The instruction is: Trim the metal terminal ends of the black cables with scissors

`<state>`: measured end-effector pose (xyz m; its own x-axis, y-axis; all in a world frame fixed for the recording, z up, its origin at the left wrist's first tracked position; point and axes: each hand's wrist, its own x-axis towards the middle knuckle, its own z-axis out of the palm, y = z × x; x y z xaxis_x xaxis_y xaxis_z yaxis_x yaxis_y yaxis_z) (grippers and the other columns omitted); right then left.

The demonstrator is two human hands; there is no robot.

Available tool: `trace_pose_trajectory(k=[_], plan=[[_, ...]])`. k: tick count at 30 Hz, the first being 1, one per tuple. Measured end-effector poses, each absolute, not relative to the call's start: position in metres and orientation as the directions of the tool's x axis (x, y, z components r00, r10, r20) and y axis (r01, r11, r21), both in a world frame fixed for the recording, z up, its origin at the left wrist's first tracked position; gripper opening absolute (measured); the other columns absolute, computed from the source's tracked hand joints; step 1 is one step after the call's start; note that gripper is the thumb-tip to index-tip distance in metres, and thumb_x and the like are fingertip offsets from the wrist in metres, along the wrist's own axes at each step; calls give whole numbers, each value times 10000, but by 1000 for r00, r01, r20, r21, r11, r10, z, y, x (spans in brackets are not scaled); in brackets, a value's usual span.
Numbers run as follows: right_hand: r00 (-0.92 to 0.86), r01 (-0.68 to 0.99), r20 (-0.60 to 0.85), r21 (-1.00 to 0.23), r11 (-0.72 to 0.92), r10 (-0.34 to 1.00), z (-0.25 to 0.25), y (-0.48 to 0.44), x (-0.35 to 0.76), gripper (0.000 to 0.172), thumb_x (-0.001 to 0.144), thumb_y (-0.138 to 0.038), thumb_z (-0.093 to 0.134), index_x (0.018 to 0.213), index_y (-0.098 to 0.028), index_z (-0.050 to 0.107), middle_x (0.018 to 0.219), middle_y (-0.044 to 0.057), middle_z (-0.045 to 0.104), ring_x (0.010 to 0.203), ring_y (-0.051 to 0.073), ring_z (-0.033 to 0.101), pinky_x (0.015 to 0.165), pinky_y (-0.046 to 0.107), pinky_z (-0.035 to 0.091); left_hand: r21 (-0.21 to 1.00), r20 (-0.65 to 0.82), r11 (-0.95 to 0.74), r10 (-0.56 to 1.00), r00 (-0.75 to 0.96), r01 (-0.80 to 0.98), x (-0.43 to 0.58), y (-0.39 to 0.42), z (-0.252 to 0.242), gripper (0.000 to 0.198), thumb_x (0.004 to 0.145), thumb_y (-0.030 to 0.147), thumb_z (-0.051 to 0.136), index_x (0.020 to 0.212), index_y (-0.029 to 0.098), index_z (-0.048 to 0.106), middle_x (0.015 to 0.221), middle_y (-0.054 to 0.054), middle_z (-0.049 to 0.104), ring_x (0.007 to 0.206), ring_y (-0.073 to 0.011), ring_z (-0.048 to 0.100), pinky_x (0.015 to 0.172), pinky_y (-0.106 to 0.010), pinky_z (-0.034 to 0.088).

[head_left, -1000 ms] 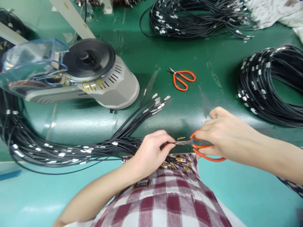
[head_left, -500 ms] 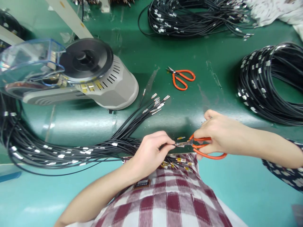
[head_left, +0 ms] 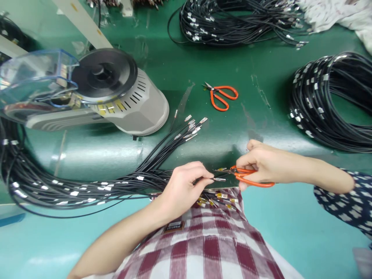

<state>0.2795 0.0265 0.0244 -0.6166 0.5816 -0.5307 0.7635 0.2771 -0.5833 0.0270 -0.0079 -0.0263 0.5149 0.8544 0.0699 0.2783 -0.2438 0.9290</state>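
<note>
My left hand (head_left: pixel 187 184) pinches a black cable near its end, and the silvery tip (head_left: pixel 220 179) pokes out to the right of the fingertips. My right hand (head_left: pixel 258 164) is wrapped round the orange handles of a pair of scissors (head_left: pixel 252 177). Their blades point left, just above the cable tip, close to a small yellow piece. Several cable ends with yellow and white tags (head_left: pixel 222 196) lie below my left hand, against the checked apron (head_left: pixel 203 232). A long bundle of black cables (head_left: pixel 116 188) runs off to the left from under that hand.
A second pair of orange scissors (head_left: pixel 222 95) lies on the green table (head_left: pixel 226 135). To the left stands a grey tape dispenser (head_left: pixel 142 104). Coiled black cables (head_left: pixel 316 100) sit at the right, with another coil (head_left: pixel 221 23) at the back beside a white cloth (head_left: pixel 334 15).
The scissors have come off the cable tip, their handles now closer together and the blades slightly higher. The left hand holds the cable in nearly the same place.
</note>
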Motion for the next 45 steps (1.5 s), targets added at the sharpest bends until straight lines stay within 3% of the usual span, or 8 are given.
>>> trace_pose_trajectory(k=[6,10,17,24,27,36,40,45], plan=[[-681,724,-403,-495,480,612,36,23,277,367,864,-428,566,589,-195,497,512,-54,572,495,97,311,754,367,247,922,57,-241,857,512,302,28,-6,-26,107,822,40,689,802,135,736,728,-8,661,626,-90,595,611,-184,473],[-705,706,-361,-427,564,610,32,21,279,368,875,-416,540,585,-196,488,501,-36,585,499,104,277,728,364,230,914,71,-264,851,520,307,28,-8,-25,104,831,48,683,810,135,735,726,-12,663,630,-94,597,613,-188,473],[-721,690,-388,-476,545,574,25,22,282,384,840,-364,585,564,-194,380,433,-72,469,538,123,195,700,336,230,900,160,-333,854,496,282,28,-14,-32,97,840,56,673,805,127,730,742,-44,692,673,-126,636,631,-217,499],[-636,765,-538,-536,358,553,16,19,279,426,823,-365,612,544,-200,335,452,-23,382,670,177,316,632,313,205,902,211,-353,864,458,250,27,-15,-30,88,831,57,687,801,124,735,732,-45,695,661,-121,638,616,-210,506],[-606,785,-529,-518,340,594,19,20,279,413,843,-370,588,536,-205,367,446,-22,433,660,178,349,657,317,229,913,183,-325,867,464,247,27,-14,-26,88,830,55,688,799,121,737,729,-41,688,643,-111,631,607,-202,499],[-713,700,-337,-403,590,615,36,18,278,351,880,-423,526,604,-206,530,514,-29,604,472,104,302,740,371,238,899,141,-321,856,498,298,27,-14,-29,89,832,61,687,810,132,736,743,-39,698,655,-117,638,619,-207,496],[-740,673,-305,-356,648,600,34,19,275,347,875,-386,503,579,-205,510,489,-22,602,463,102,262,720,370,234,890,140,-334,849,510,312,27,-14,-27,97,834,64,682,806,143,731,730,-32,696,648,-122,638,618,-214,500],[-750,661,-320,-394,639,579,32,19,276,345,859,-360,533,565,-198,456,476,-39,573,475,99,202,701,362,231,885,149,-342,851,504,316,26,-14,-28,107,840,66,672,801,150,727,740,-41,706,667,-135,648,622,-228,513]])
